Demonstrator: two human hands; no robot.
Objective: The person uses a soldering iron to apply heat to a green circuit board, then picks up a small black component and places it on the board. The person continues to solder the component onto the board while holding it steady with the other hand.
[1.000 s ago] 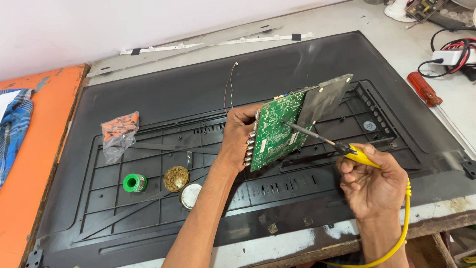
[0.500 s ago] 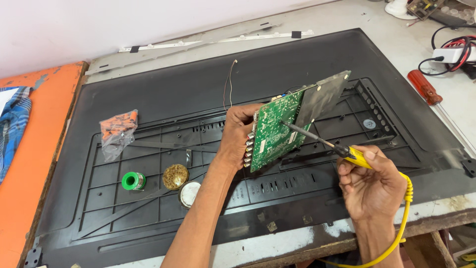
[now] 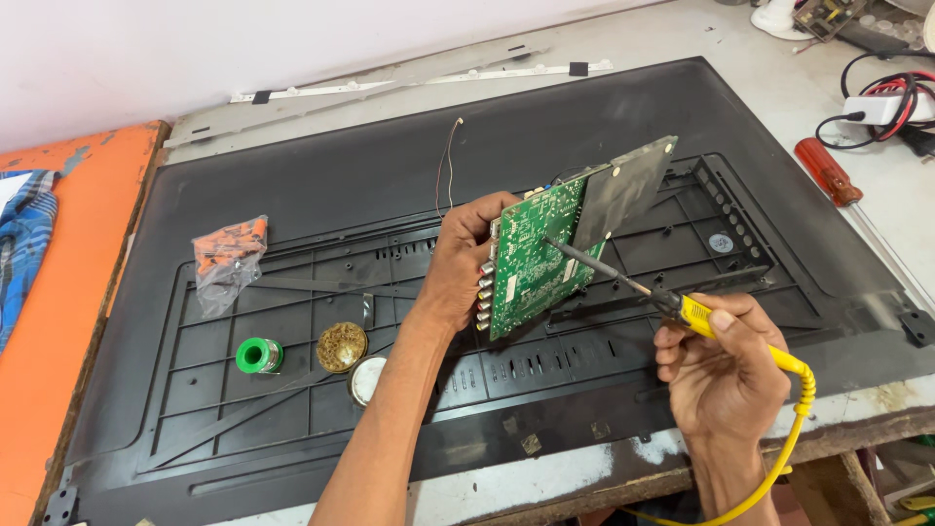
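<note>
Left hand (image 3: 463,258) grips the green circuit board (image 3: 536,258) upright; right hand (image 3: 721,365), closed around the yellow soldering iron (image 3: 682,310), touches its tip to the board—soldering apparently under way.

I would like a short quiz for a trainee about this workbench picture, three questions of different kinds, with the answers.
1. True or false: the left hand holds the green circuit board tilted up off the black back panel.
2. Which tool does the right hand hold? A) red screwdriver B) yellow-handled soldering iron C) pliers
3. Fill in: the green solder spool lies beside a round brass-coloured ____.

Key
1. True.
2. B: the soldering iron, its tip at the board; the red screwdriver lies on the table.
3. tin.
</note>
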